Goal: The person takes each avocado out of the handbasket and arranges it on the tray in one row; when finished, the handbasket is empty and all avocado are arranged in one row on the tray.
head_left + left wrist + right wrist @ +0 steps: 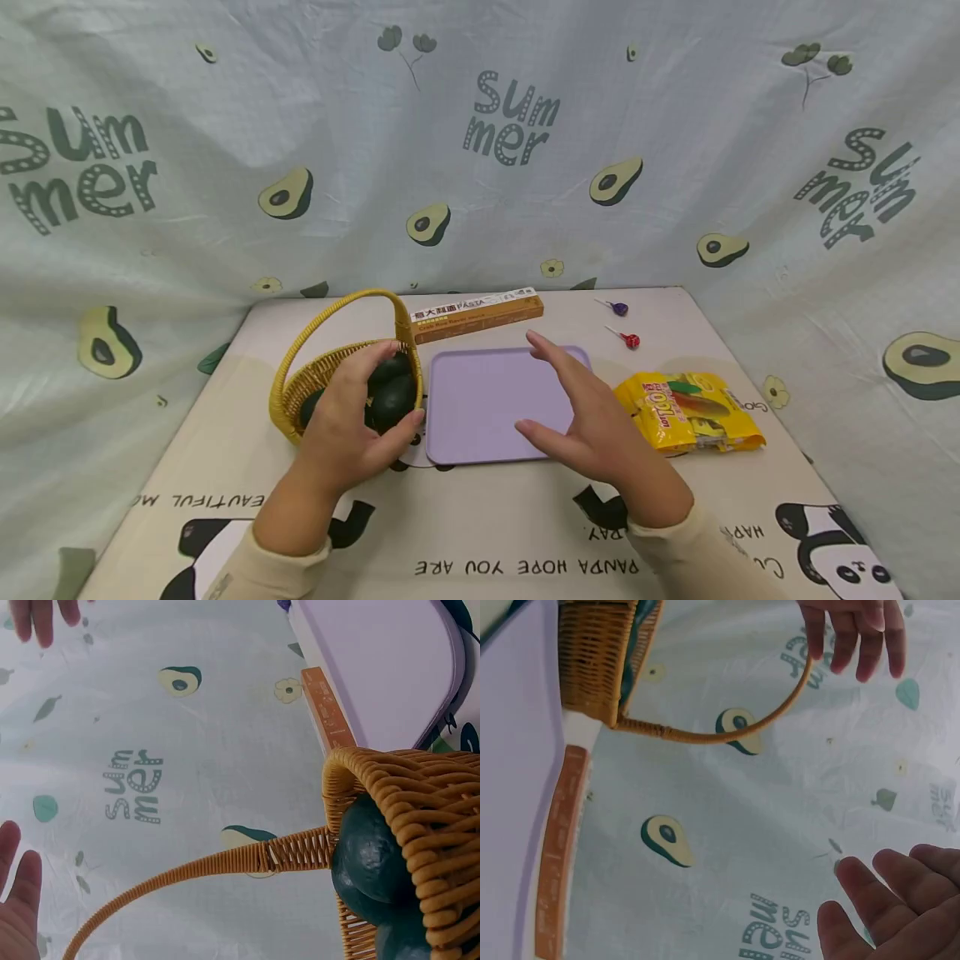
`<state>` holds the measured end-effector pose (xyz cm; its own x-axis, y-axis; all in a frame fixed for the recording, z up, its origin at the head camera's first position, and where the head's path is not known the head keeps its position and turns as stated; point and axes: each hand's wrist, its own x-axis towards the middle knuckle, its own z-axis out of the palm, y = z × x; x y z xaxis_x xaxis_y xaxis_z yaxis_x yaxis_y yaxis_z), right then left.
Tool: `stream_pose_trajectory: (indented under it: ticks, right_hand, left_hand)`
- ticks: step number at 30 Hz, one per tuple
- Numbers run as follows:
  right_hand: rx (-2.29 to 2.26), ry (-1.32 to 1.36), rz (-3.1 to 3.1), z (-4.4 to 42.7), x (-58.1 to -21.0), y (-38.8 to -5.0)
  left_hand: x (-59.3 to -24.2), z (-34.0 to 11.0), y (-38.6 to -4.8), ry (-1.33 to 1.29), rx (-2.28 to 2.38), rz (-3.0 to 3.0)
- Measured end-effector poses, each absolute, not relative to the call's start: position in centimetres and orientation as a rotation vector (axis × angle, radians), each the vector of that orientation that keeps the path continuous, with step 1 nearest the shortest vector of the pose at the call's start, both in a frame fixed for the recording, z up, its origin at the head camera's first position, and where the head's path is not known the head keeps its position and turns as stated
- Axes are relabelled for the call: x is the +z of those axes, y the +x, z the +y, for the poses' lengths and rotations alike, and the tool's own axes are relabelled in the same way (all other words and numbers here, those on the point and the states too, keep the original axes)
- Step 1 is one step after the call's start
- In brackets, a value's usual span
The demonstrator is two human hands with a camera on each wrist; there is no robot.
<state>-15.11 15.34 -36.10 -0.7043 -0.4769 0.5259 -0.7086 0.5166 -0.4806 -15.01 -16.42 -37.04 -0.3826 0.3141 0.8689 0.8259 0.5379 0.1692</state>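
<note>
In the head view my left hand (341,425) hovers in front of the yellow wicker basket (322,372), fingers spread and holding nothing. Dark green avocados (393,402) lie in the basket, partly hidden by that hand. My right hand (592,417) is held over the right side of the lilac tray (487,408), thumb and fingers apart, with nothing in it. The left wrist view shows the basket (442,825) with dark green fruit (375,855) inside. In the right wrist view, my right hand (907,907) has its fingers extended, away from the basket (596,660).
Behind the tray lies a pasta box (480,318). Two lollipops, one purple (618,308) and one red (632,341), lie at the back right. A yellow candy bag (693,412) is right of the tray. A printed curtain (480,208) stands behind the table.
</note>
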Motion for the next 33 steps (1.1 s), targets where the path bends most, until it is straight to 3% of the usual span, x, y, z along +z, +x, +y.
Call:
stream_pose_trajectory:
  ticks: [33]
  right_hand:
    - [1.34,0.989,-2.427,10.2,-37.8,-19.3]
  left_hand:
    - [-36.9,-19.9,-13.7,-0.38,-0.815,-1.763]
